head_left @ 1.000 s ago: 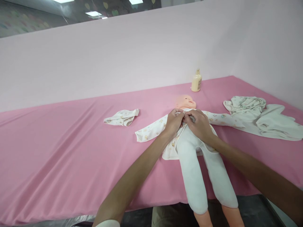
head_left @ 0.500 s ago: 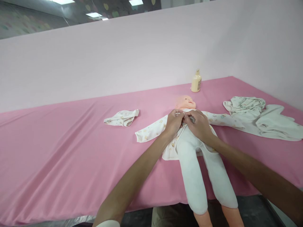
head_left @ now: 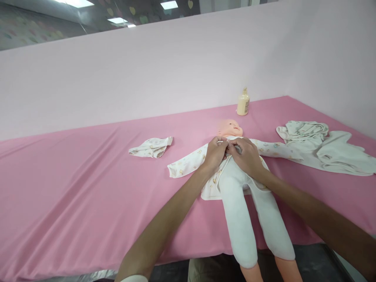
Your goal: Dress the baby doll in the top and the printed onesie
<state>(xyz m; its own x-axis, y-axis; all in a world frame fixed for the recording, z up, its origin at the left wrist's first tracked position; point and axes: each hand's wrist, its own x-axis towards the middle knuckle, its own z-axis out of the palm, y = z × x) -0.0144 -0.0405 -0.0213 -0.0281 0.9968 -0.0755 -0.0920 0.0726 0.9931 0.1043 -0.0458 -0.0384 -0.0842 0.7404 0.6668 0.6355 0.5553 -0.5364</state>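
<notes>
A baby doll (head_left: 230,127) lies on its back on the pink-covered table, its white cloth legs reaching over the near edge. It wears a white baby shirt (head_left: 188,161) with small prints, both sleeves spread out sideways. My left hand (head_left: 216,153) and my right hand (head_left: 245,156) meet at the shirt's upper front, below the doll's chin. Fingers and thumbs of both are pinched together on the shirt's front edges. What exactly lies between the fingertips is hidden by the hands.
A cream pump bottle (head_left: 243,103) stands behind the doll's head. A small printed white garment (head_left: 151,147) lies to the left. At the right are rumpled white clothes (head_left: 331,150). A pale wall (head_left: 147,78) rises behind the pink table cover (head_left: 96,203).
Almost nothing differs. Both hands stay pinched at the shirt's front, and the whole view has shifted very slightly.
</notes>
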